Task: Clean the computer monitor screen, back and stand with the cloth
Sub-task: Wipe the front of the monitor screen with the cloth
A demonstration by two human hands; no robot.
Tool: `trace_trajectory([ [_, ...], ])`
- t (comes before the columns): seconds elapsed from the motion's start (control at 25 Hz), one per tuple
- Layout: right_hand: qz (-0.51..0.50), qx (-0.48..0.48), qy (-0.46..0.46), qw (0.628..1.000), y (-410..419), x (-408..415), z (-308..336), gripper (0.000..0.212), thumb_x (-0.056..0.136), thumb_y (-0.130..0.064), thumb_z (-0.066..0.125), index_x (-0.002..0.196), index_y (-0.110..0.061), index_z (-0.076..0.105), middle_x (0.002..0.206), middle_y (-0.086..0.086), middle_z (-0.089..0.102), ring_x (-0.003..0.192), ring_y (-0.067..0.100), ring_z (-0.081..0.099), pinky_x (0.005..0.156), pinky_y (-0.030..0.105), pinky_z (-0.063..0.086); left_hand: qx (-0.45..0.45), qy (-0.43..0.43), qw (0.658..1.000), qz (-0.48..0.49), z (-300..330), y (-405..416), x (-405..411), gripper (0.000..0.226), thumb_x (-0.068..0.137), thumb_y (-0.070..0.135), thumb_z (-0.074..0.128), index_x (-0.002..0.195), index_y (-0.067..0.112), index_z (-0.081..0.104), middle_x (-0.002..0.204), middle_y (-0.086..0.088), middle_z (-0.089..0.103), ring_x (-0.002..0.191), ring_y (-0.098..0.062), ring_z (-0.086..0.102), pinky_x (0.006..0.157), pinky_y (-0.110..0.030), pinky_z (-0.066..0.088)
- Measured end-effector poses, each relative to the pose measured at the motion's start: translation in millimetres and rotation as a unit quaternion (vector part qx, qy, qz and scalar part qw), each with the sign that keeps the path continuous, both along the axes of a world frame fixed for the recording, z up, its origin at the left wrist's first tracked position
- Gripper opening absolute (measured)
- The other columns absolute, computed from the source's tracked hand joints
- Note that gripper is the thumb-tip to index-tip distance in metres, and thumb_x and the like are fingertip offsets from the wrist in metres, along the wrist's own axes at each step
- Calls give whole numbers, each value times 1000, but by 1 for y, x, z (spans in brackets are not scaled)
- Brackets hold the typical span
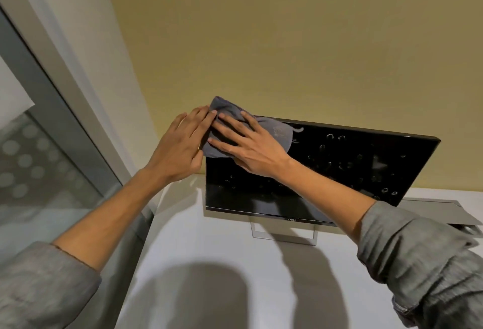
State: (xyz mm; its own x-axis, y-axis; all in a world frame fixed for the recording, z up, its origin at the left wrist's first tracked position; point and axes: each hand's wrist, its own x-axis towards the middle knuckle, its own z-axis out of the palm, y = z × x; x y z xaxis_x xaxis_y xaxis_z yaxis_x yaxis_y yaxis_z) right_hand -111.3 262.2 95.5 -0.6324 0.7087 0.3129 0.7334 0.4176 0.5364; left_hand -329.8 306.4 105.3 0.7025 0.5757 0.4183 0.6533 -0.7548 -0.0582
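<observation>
Pressing: your right hand [251, 146], fingers flat, spreads the cloth [227, 112] on the monitor [339, 166] top-left corner; left hand [180, 146] apparently steadies the edge beside those fingertips. Risk: hard pushing tips the stand [285, 237].

Monitor [326, 169] top-left corner hidden under the cloth [230, 130] and right hand [251, 146]. Right forearm blocks the bezel's lower right, at 4 o'clock from the logo. Stand [285, 236]: only the base frame shows, neck hidden behind the panel. Left hand [180, 151] fingertips tucked at the cloth edge, grip unclear. Screen specks too small to identify. Grey flat item [441, 211] at 3 o'clock partly behind the monitor, sleeve covers its near corner.
</observation>
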Motion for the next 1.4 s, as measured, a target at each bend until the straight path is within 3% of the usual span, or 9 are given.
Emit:
trace_trajectory([
  [0.16,-5,9,14,1000,-8,-6,-43,69,91,-23,53,153,-19,23,161,10,16,149,30,11,120,50,3,-10,-16,999,-27,-3,0,2,81,74,15,39,151,5,17,157,-15,21,144,-29,23,116,-47,24],
  [0.32,13,-56,-69,996,-26,-6,-105,70,88,-18,57,151,-18,26,161,6,19,149,27,13,119,46,1,-18,-15,1000,-20,-5,0,4,88,71,11,46,152,7,13,158,-13,20,145,-27,19,118,-44,20],
  [0.48,41,-152,-153,976,-44,0,-136,69,82,-24,74,144,-23,43,152,-3,39,141,16,36,116,36,22,-1,24,1000,8,-6,-1,5,92,69,11,52,152,9,14,160,-9,16,147,-23,13,119,-45,16],
  [0.6,77,-120,-58,988,-44,4,-109,66,80,-19,77,140,-17,49,147,2,48,136,20,43,109,35,35,7,29,999,15,-6,-3,6,89,70,13,49,152,8,15,160,-10,16,147,-23,13,119,-46,15],
  [0.76,84,-41,64,994,-32,14,-21,69,82,-7,69,145,-8,40,149,16,41,139,30,38,113,42,29,4,15,1000,9,-5,-5,15,75,80,24,32,151,6,19,159,-13,20,147,-25,18,119,-48,15],
  [0.88,16,-22,-4,1000,-23,38,8,70,90,-30,56,152,-16,27,159,13,22,148,28,18,118,46,11,13,30,999,9,-1,-8,26,78,77,21,37,152,6,18,159,-12,20,147,-24,16,120,-47,10],
  [1.04,-8,-53,-42,998,-33,60,-28,77,91,-41,52,155,-20,15,162,8,10,150,26,5,120,48,1,22,36,999,4,0,-16,43,80,76,23,36,152,7,16,159,-11,19,147,-22,14,120,-45,7],
  [1.28,5,-132,-143,981,-86,82,-126,84,81,-18,73,151,-22,28,160,0,23,148,20,18,121,42,2,17,44,999,11,-6,-30,68,91,72,18,54,153,11,14,161,-6,13,148,-19,7,121,-44,4],
  [1.4,34,-99,-104,989,-94,96,-120,77,85,-14,68,151,-20,29,160,4,22,148,26,17,121,43,8,20,50,998,14,-6,-36,80,91,72,19,53,153,11,12,161,-6,10,149,-20,5,121,-46,5],
])
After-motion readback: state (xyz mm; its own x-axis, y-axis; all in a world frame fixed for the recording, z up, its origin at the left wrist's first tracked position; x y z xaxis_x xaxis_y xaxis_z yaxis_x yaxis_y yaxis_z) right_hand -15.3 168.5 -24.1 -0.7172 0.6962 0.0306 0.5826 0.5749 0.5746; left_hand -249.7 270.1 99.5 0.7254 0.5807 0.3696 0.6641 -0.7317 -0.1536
